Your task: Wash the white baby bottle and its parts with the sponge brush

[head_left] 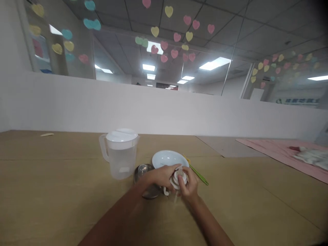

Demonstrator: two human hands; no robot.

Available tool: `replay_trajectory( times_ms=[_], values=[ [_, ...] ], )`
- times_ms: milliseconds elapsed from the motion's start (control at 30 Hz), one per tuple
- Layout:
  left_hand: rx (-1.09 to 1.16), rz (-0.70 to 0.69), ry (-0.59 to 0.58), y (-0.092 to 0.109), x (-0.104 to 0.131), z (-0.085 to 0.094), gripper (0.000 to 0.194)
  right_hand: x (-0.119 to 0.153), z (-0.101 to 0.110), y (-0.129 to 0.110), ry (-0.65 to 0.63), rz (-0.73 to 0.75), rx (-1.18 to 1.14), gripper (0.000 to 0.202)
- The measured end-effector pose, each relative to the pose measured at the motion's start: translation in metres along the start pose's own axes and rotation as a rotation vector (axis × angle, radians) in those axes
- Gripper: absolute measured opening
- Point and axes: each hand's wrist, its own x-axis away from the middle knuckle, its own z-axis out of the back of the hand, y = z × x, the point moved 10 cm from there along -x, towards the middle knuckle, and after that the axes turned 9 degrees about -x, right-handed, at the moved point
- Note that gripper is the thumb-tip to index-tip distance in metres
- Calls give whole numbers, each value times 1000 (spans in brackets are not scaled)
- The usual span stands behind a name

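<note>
Both my hands meet over the middle of the table around a white round bottle-top piece [175, 180] with stacked rings and a translucent beige middle. My left hand [162, 176] grips it from the left, its fingertips partly hidden. From the right, my right hand [190, 186] closes on it, thumb pressed against its face. A small white curved part, like a handle, shows below the left hand, and a thin clear tube-like piece hangs underneath. Beside my left wrist lies a dark metal plate [151, 194] with a clear dome-shaped piece [142, 168] on it. Behind the hands sits a white bowl [166, 155].
A translucent lidded pitcher [121, 159] stands to the left. A green-handled brush-like tool [200, 175] lies right of the bowl. Pink cloth [276, 148] covers the far right, with white fabric [314, 158] on it. A low white wall [153, 111] edges the table.
</note>
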Motion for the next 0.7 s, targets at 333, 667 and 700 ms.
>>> replay_trajectory(
  times_ms=[333, 667, 700],
  values=[
    [117, -59, 31, 9, -4, 7, 80, -5, -1, 2, 22, -73, -138, 18],
    [114, -14, 25, 3, -5, 7, 87, 12, -6, 18, 38, -184, -76, 23],
    [106, 8, 15, 0, -5, 6, 90, 14, -4, 21, 60, -208, -74, 22]
  ],
)
